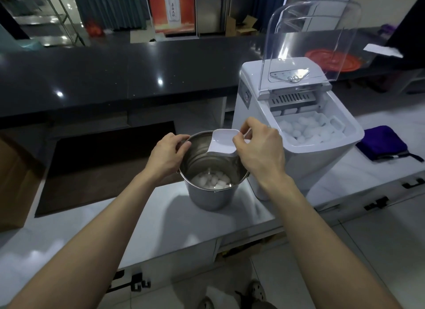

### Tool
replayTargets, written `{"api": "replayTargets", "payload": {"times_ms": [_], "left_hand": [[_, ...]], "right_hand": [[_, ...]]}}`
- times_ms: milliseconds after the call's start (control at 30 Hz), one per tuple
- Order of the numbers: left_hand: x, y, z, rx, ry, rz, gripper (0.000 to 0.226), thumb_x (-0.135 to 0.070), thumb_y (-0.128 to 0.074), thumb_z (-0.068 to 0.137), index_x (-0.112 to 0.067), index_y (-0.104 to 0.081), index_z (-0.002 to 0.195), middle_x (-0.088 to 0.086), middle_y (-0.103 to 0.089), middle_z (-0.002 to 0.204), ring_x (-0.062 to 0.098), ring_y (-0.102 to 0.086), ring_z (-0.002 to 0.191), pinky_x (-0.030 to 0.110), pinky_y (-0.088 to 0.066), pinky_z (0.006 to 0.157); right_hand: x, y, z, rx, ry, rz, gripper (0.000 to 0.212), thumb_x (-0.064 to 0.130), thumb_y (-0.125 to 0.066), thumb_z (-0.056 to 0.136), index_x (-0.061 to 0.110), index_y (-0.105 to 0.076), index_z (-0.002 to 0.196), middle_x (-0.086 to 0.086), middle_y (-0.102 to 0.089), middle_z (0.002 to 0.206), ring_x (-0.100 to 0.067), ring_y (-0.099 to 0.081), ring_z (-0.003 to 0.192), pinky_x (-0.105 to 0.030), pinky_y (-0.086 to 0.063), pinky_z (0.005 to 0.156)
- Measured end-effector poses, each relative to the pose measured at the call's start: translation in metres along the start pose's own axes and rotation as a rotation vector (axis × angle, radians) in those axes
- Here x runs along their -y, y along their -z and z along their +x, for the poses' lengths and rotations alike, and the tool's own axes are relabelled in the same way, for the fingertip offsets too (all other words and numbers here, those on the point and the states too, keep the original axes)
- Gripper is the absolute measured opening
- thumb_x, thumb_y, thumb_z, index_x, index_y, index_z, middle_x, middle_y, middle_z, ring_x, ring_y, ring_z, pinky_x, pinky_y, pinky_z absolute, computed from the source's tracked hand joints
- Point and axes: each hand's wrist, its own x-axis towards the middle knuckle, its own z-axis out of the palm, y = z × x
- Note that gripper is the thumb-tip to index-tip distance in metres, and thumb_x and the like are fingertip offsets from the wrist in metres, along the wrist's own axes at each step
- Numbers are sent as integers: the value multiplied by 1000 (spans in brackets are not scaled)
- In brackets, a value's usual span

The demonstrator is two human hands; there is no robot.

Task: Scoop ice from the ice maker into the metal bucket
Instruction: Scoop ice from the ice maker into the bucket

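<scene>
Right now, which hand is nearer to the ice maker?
Right. The right hand, holding the white scoop over the metal bucket, is just beside the ice maker; the left hand grips the bucket's rim on the side away from it.

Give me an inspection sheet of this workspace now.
Surface: white counter, glossy.
Job's things: bucket on the white counter, some ice at its bottom; empty scoop over it; ice maker to its right, lid raised, basket holding more ice.
Clutter: purple cloth right of the ice maker.
Hands: left hand grips the bucket rim; right hand holds the scoop.
Cables: nothing seen.
Surroundings: black counter behind; cardboard box at left.
</scene>
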Motion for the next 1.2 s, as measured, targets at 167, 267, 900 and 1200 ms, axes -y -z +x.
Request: {"api": "replayTargets", "payload": {"times_ms": [167,267,900,1200], "left_hand": [[-7,5,0,-15,-18,66,42,-46,-58,108,-25,-66,143,1,-57,128,23,-52,126,47,-49,108],[-28,8,1,-63,-67,74,38,-44,-59,107,-27,-67,140,0,-56,132,22,-51,129,49,-47,112],[-193,-63,46,-356,-148,-184,12,-37,-64,106,-31,-61,116,-6,-54,122,13,-62,109,42,-58,98],[-222,-91,43,-429,33,-231,29,-43,-64,106,-36,-63,134,-11,-48,143,7,-57,128,32,-56,105]], "right_hand": [[-4,29,6,-90,5,16,11,27,-66,92,18,-66,85,2,-69,76,-22,-64,74,-32,-48,65],[-9,51,12,-146,42,29,10,26,-67,93,18,-67,87,1,-70,80,-19,-65,75,-31,-50,67],[-160,134,123,-2,77,17,11,30,-69,87,18,-67,86,6,-67,75,-20,-66,76,-31,-48,67],[-197,135,148,199,242,4,12,33,-71,88,21,-68,89,2,-70,81,-22,-67,78,-33,-51,67]]}}
